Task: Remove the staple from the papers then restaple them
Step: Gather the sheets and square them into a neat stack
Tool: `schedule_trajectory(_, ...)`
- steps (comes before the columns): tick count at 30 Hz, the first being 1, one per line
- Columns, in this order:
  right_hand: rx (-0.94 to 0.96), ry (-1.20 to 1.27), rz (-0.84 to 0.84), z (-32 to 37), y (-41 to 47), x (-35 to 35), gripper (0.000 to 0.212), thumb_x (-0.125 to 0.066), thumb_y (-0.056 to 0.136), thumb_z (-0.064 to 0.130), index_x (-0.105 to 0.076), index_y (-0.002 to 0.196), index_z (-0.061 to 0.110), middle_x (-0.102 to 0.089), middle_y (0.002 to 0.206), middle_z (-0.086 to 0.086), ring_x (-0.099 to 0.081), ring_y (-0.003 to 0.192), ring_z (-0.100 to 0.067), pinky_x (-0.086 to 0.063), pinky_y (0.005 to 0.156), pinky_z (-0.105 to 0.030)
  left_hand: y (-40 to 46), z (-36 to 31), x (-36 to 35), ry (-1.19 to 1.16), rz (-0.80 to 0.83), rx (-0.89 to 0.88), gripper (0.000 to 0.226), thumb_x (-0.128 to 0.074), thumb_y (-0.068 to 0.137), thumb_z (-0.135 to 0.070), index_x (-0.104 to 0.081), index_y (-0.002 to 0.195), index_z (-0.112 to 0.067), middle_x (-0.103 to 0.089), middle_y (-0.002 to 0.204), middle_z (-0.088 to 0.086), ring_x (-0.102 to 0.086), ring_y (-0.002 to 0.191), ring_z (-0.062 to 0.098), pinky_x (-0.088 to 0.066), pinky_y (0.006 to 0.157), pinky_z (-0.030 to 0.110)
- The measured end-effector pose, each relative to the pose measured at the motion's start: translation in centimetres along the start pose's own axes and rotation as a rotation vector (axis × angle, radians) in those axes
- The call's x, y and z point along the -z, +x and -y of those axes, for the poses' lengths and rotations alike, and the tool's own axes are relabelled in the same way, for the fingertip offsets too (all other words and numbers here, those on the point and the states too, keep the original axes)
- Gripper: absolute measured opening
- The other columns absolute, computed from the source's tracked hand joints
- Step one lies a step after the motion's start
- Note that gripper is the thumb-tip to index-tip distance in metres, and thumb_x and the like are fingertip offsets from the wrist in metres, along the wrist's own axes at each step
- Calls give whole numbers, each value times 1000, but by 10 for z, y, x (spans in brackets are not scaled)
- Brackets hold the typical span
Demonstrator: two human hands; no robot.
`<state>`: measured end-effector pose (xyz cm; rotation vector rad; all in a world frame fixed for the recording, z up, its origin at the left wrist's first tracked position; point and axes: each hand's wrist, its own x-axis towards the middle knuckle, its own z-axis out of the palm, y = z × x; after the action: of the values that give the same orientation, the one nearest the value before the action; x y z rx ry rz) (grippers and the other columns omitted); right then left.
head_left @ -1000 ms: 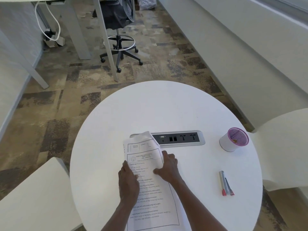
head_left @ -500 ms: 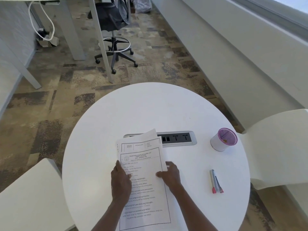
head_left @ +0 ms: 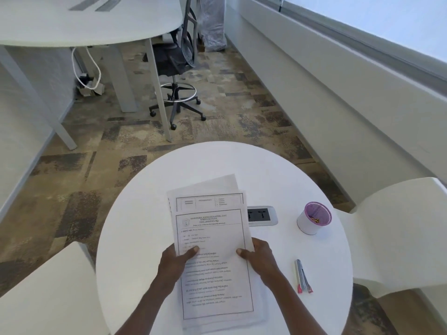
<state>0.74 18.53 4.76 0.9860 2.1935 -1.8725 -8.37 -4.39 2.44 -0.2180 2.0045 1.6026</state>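
A stack of printed papers (head_left: pixel 212 240) is held over the round white table (head_left: pixel 135 238), its sheets fanned apart at the far end. My left hand (head_left: pixel 175 261) grips the left edge with the thumb on the top sheet. My right hand (head_left: pixel 260 255) grips the right edge, thumb on top. A silver stapler with pink ends (head_left: pixel 302 276) lies on the table to the right of my right hand. I cannot make out a staple in the papers.
A white cup with a purple rim (head_left: pixel 314 221) stands at the table's right, small items inside. A power socket panel (head_left: pixel 262 215) is set into the table, partly under the papers. White chairs stand at the left (head_left: pixel 46 291) and right (head_left: pixel 396 226). An office chair (head_left: pixel 176 68) stands beyond.
Both hands went from lying flat on the papers to gripping their side edges. The papers rose and shifted toward the socket panel. The camera tilted up.
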Motion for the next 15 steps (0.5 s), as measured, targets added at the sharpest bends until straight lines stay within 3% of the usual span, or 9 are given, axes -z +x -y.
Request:
schedule_trajectory(3,72,-4,-104,11,-4,16,19,-68,84,4,-76,96,18,-79,92,1,-75,79,-16,-62,69,-30,-16,-27,-20,59,-121,-132,10,-74,87,-24,-74,97,-24,-78,94,-5,-73,92,17,-53,68,24)
schedule_trajectory(5,130,16,-227,21,-8,20,22,-65,86,3,-75,103,12,-78,95,-1,-73,83,-17,-61,78,-36,-29,-46,-38,52,-192,-232,11,-70,91,-22,-74,101,-23,-76,94,-6,-72,92,17,-54,71,27)
schedule_trajectory(8,233,93,-340,40,-16,26,19,-65,87,4,-74,103,10,-76,93,-3,-70,84,-19,-57,74,-29,-49,-73,-63,8,-300,-389,18,-66,94,-21,-70,111,-19,-74,99,-5,-69,91,12,-52,75,27)
schedule_trajectory(12,369,170,-381,68,-26,38,16,-65,88,6,-71,96,19,-75,95,-8,-68,88,-24,-54,78,-34,-67,-101,-82,-97,-423,-487,11,-66,94,-24,-67,104,-22,-71,100,1,-67,91,18,-54,78,34)
schedule_trajectory(15,440,212,-360,78,-31,45,19,-65,89,7,-70,90,25,-76,92,-1,-67,85,-17,-53,74,-30,-71,-108,-84,-113,-460,-511,19,-66,94,-29,-69,107,-15,-71,103,8,-67,95,25,-56,81,43)
